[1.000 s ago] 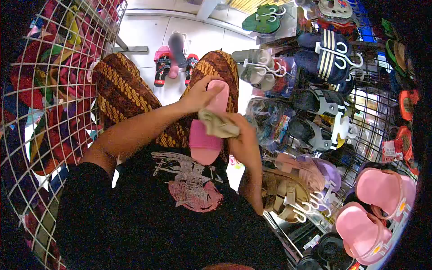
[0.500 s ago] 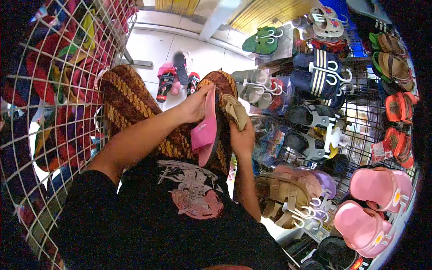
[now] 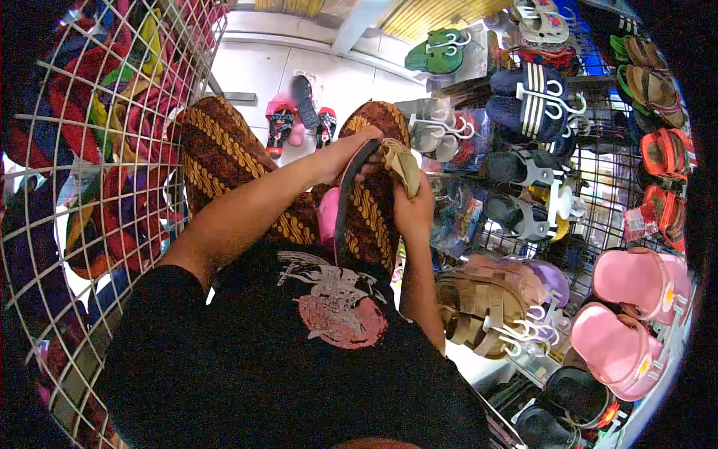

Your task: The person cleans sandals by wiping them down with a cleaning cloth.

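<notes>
My left hand point(image 3: 348, 156) grips one end of a pink slide sandal point(image 3: 327, 215) above my lap. The sandal is turned on edge, so its dark sole point(image 3: 345, 202) faces up and to the right, and only part of the pink strap shows on the left. In my right hand point(image 3: 413, 213) is a bunched tan cloth point(image 3: 402, 166), fingers closed around it. The cloth is close beside the upper end of the sole. Patterned brown trousers point(image 3: 235, 150) cover my knees below both hands.
Several sandals point(image 3: 303, 112) lie on the white tiled floor ahead. At left stands a wire mesh cage point(image 3: 112, 142) of colourful items. On the right, a wire rack point(image 3: 598, 179) holds sandals on white hangers, with pink clogs point(image 3: 624, 280) nearest me.
My left hand has turned the sandal so its dark sole now shows instead of the pink footbed. Both hands appear slightly further right, the cloth still in my right hand.
</notes>
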`<state>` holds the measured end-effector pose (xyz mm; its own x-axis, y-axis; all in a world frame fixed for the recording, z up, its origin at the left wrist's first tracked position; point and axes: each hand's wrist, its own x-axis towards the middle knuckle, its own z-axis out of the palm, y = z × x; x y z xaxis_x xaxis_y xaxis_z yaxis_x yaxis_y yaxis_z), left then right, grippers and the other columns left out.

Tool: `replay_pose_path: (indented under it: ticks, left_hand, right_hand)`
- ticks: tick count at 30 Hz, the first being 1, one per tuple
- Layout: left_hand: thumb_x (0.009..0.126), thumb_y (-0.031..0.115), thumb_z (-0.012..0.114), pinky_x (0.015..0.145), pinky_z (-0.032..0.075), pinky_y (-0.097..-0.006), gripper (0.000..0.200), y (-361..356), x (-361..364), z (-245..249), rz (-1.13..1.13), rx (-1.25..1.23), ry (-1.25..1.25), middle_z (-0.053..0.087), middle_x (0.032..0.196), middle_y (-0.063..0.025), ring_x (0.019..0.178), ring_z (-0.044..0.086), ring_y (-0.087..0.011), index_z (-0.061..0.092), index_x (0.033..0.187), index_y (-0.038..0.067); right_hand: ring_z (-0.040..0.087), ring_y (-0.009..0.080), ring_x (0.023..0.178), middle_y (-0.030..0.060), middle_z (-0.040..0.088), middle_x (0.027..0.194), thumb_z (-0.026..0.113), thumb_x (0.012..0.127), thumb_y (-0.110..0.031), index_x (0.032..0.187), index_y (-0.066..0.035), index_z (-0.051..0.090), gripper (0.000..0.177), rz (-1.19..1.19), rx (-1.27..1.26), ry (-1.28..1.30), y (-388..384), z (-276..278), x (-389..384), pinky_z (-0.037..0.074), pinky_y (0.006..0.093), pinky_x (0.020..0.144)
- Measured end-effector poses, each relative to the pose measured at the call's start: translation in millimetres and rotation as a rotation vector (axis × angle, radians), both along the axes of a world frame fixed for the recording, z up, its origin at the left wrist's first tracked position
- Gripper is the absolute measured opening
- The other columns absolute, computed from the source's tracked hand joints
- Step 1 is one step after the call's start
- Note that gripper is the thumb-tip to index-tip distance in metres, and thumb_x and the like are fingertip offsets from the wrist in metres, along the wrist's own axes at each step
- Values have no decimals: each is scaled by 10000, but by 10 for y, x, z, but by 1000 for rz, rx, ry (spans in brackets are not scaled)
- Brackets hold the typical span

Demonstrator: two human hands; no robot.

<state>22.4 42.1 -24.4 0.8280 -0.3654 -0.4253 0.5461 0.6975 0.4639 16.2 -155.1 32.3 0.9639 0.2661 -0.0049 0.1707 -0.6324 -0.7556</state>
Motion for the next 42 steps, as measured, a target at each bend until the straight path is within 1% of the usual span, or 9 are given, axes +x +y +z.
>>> replay_pose_path:
  ticks: [5,13,16,18,21,25,31,36,42]
  left_hand:
    - [951,602,483,479,393,-238,391,163,-116,180,-181,-24,-152,502,742,50,606,489,-77,528,1010,218]
    - [1012,593,316,559,412,-235,507,27,-62,20,132,299,-203,481,732,33,608,458,-88,535,1133,152]
    - [1044,533,170,936,433,-324,650,-165,-83,-544,207,898,-419,597,1151,-146,1065,576,-253,485,1323,38]
    - [1048,508,143,1143,262,-356,690,-212,23,-669,254,941,-429,404,1484,-225,1419,340,-311,373,1440,-10]
    - [1047,510,141,1137,278,-343,699,-262,12,-757,199,601,-328,412,1473,-214,1400,363,-304,362,1442,-23]
    - [1066,441,248,1111,320,-326,581,-220,-136,-378,209,909,-496,518,1369,-170,1303,459,-240,404,1408,-2]
    - [1070,306,256,1073,368,-326,463,-253,-219,-244,327,514,-274,567,1283,-140,1200,519,-214,452,1353,-4]
    - [1060,307,270,1035,392,-358,451,-245,-166,-532,222,938,-453,586,1224,-195,1165,545,-274,505,1289,-1]
    - [1048,276,325,1087,347,-370,434,-218,-171,-532,239,825,-440,550,1285,-204,1236,502,-307,466,1333,-19]
  right_hand:
    - [638,329,1020,192,654,1087,662,837,-110,1201,-27,577,383,-69,45,1,3,94,-21,488,418,902]
    - [624,255,1051,169,656,1151,685,867,-143,1200,28,598,384,-167,10,93,87,173,189,461,354,933]
    - [629,264,1057,184,659,1153,684,869,-169,1200,35,605,396,-159,-94,152,219,269,233,459,355,939]
    - [637,266,1054,180,666,1150,674,873,-158,1205,25,609,384,-64,35,23,281,254,273,463,358,938]
    - [640,308,1077,181,663,1171,653,840,-69,1204,-18,617,369,46,42,-68,439,329,352,480,370,956]
    - [658,294,1062,175,683,1121,624,799,12,1227,-25,616,429,344,-85,-173,470,364,445,479,362,938]
    - [627,392,1072,182,662,1153,658,773,-9,1184,-61,622,416,510,-164,155,350,904,370,498,424,945]
    - [638,374,1043,173,662,1154,665,780,-46,1191,-70,625,414,315,-156,-186,550,397,535,508,429,920]
    - [653,387,989,167,679,1096,676,767,-47,1179,-134,652,421,525,-287,113,471,1042,344,525,445,865]
